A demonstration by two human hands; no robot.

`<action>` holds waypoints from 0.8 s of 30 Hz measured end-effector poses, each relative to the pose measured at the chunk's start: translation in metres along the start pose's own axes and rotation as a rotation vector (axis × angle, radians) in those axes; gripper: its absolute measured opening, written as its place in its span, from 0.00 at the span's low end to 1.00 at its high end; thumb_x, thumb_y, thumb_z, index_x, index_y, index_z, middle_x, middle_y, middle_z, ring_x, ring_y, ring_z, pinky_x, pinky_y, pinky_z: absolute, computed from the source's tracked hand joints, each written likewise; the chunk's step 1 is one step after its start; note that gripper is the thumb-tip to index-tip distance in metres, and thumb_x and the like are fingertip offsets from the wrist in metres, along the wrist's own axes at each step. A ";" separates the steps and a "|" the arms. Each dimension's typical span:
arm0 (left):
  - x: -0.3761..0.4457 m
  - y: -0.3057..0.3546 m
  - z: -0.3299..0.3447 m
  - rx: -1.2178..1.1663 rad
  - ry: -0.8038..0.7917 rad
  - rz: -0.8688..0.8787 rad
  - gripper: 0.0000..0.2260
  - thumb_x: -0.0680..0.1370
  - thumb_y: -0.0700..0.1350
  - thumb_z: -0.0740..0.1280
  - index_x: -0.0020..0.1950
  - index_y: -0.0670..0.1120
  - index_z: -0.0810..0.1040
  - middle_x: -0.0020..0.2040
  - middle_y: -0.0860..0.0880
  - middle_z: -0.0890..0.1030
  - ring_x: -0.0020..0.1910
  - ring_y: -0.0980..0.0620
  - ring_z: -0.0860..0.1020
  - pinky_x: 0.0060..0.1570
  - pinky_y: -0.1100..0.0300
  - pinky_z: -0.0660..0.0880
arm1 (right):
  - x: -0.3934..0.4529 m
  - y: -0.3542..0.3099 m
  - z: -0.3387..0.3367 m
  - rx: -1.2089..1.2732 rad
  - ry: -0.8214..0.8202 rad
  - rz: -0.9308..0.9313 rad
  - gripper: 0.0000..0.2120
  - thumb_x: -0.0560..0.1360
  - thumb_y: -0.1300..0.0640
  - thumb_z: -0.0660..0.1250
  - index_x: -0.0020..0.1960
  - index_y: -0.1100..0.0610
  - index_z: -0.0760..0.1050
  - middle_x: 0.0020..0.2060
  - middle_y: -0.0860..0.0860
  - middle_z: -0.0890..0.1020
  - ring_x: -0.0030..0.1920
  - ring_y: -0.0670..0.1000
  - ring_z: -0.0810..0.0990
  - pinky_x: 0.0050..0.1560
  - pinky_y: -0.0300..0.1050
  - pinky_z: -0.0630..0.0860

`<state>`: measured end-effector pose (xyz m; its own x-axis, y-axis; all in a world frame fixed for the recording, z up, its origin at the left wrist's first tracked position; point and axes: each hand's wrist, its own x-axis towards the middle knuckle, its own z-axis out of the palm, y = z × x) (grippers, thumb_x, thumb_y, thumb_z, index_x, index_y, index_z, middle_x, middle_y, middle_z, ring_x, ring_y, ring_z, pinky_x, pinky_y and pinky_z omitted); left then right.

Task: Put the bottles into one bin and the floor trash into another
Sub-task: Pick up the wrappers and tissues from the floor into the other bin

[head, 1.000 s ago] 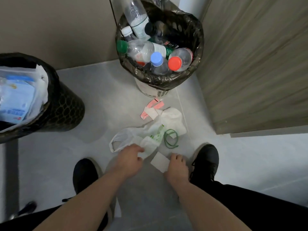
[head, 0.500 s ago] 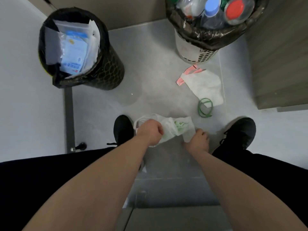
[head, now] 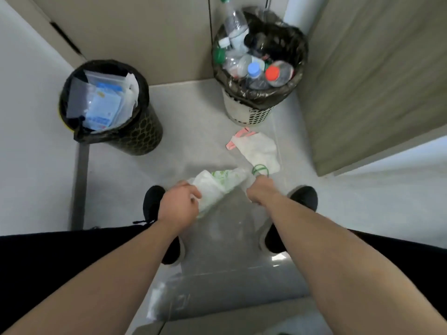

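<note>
My left hand [head: 179, 204] is shut on a white plastic bag with green print [head: 217, 184], held just above the floor between my feet. My right hand [head: 260, 189] curls at the bag's right end, fingers mostly hidden. A green rubber band [head: 260, 169], a white tissue [head: 258, 148] and pink paper strips [head: 229, 143] lie on the floor beyond it. At the back right, the white mesh bin with a dark liner [head: 249, 112] is full of plastic bottles [head: 256, 71]. The black bin [head: 142, 139] at the left holds paper and plastic wrappers.
My black shoes [head: 152, 201] [head: 302, 197] stand on either side of the bag. A wooden cabinet side [head: 362, 93] closes the right. A beige wall runs behind both bins, and a dark strip [head: 81, 184] lies along the floor at the left.
The plastic bag has been gathered off the floor into my hands and the small white paper is gone from the floor. The view has pulled back, showing both bins.
</note>
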<state>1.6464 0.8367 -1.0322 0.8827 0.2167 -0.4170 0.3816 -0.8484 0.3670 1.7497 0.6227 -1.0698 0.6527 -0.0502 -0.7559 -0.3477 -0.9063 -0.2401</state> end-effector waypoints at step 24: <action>0.057 0.277 -0.085 0.313 -0.107 0.535 0.14 0.73 0.39 0.68 0.41 0.60 0.81 0.51 0.55 0.76 0.51 0.48 0.80 0.48 0.54 0.80 | -0.059 0.275 -0.065 0.237 0.034 0.395 0.15 0.73 0.58 0.67 0.55 0.66 0.81 0.53 0.62 0.84 0.43 0.59 0.82 0.44 0.52 0.83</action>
<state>1.8259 0.6551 -0.8841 0.8905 -0.3133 -0.3299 -0.2184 -0.9305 0.2940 1.6592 0.3492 -1.0513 0.4598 -0.3901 -0.7978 -0.7159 -0.6943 -0.0731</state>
